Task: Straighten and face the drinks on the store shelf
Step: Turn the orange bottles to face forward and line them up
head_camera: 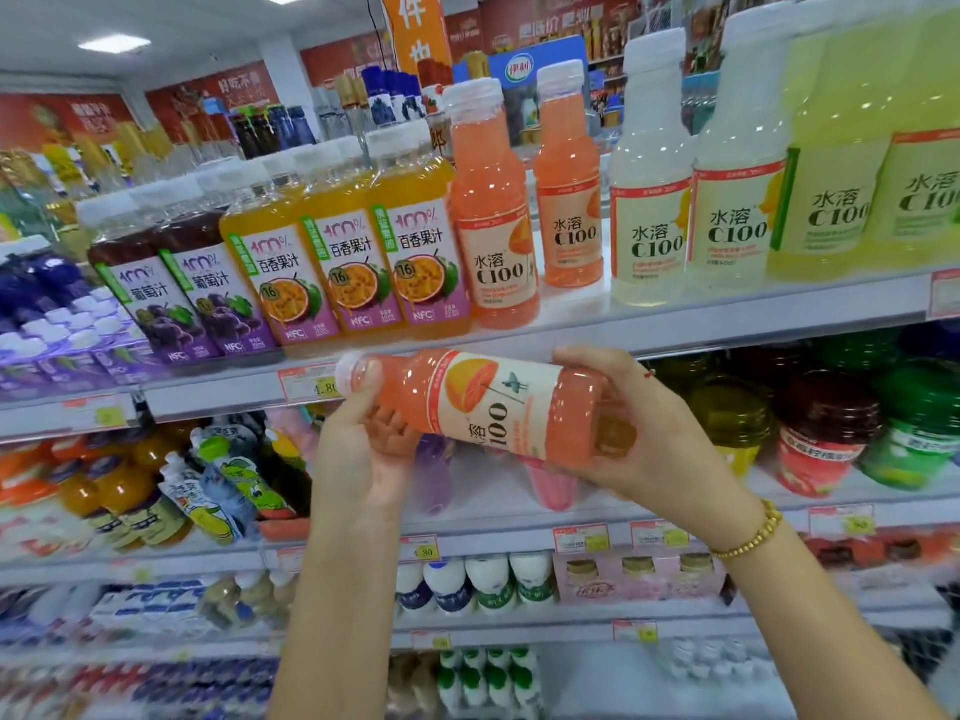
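An orange-pink C100 bottle (498,405) lies sideways in front of the top shelf edge (727,324), cap to the left. My left hand (363,444) grips its neck end, and my right hand (644,439) holds its base. On the shelf above stand two more orange-pink C100 bottles (493,210), one at the front and one set further back (569,184). Right of them stand pale C100 bottles (649,189) and yellow-green ones (841,163). To the left stand passion-fruit juice bottles (415,241) and grape juice bottles (156,288), labels facing out.
A gap shows on the top shelf in front of the rear orange-pink bottle. Lower shelves hold orange drinks, pouches (228,480), green and red bottles (826,433) and milk bottles (488,582). Price tags (309,381) line the shelf edges.
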Action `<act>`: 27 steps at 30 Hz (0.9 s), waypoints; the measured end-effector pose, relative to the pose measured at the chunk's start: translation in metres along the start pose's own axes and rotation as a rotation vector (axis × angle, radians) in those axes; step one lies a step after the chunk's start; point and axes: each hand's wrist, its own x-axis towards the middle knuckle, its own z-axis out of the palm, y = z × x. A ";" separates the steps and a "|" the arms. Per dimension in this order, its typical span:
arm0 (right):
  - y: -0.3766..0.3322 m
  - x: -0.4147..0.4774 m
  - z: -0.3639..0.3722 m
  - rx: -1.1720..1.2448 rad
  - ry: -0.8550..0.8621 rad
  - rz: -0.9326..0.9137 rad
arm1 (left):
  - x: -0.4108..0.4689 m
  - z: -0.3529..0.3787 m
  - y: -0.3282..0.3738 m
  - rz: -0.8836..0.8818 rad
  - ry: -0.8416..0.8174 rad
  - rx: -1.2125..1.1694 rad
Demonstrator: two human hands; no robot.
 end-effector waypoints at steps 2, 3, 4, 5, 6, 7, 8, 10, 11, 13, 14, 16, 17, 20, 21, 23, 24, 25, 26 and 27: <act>-0.006 -0.002 0.001 -0.024 -0.008 -0.040 | 0.005 -0.008 -0.006 -0.055 0.045 0.005; -0.010 -0.003 0.001 -0.050 -0.016 -0.066 | 0.007 -0.011 -0.008 -0.078 0.057 0.005; -0.013 -0.004 0.001 -0.074 -0.027 -0.087 | 0.008 -0.014 -0.010 -0.100 0.057 0.001; -0.017 -0.004 0.002 -0.092 -0.041 -0.100 | 0.009 -0.017 -0.011 -0.119 0.063 -0.009; -0.020 -0.004 0.002 -0.107 -0.058 -0.111 | 0.010 -0.019 -0.012 -0.138 0.075 -0.022; -0.022 -0.003 0.003 -0.127 -0.076 -0.127 | 0.010 -0.021 -0.013 -0.158 0.084 -0.033; -0.024 -0.003 0.003 -0.154 -0.092 -0.146 | 0.011 -0.024 -0.013 -0.185 0.084 -0.045; -0.025 -0.002 0.003 -0.206 -0.116 -0.170 | 0.015 -0.030 -0.015 -0.246 0.079 -0.069; -0.025 -0.002 0.004 -0.227 -0.125 -0.172 | 0.018 -0.035 -0.016 -0.269 0.089 -0.068; -0.025 -0.002 0.006 -0.266 -0.141 -0.152 | 0.022 -0.041 -0.019 -0.282 0.091 -0.057; -0.023 -0.002 0.007 -0.289 -0.146 -0.134 | 0.023 -0.042 -0.020 -0.282 0.075 -0.058; -0.020 -0.002 0.011 -0.313 -0.150 -0.087 | 0.024 -0.044 -0.022 -0.263 0.034 -0.067; -0.018 -0.002 0.012 -0.302 -0.148 -0.046 | 0.025 -0.045 -0.022 -0.235 0.022 -0.071; -0.016 -0.004 0.015 -0.147 -0.132 0.165 | 0.031 -0.048 -0.023 -0.102 -0.028 -0.058; -0.014 -0.004 0.016 -0.062 -0.125 0.245 | 0.030 -0.047 -0.022 -0.056 -0.063 -0.062; -0.008 -0.006 0.020 0.188 -0.129 0.403 | 0.027 -0.045 -0.021 0.027 -0.180 -0.071; -0.005 -0.007 0.024 0.359 -0.135 0.473 | 0.026 -0.044 -0.019 0.063 -0.250 -0.071; -0.001 -0.009 0.029 0.537 -0.135 0.558 | 0.025 -0.042 -0.017 0.091 -0.326 -0.070; 0.001 -0.011 0.034 0.709 -0.136 0.644 | 0.027 -0.043 -0.015 0.114 -0.393 -0.067; 0.003 -0.013 0.038 0.837 -0.129 0.701 | 0.028 -0.043 -0.014 0.137 -0.434 -0.047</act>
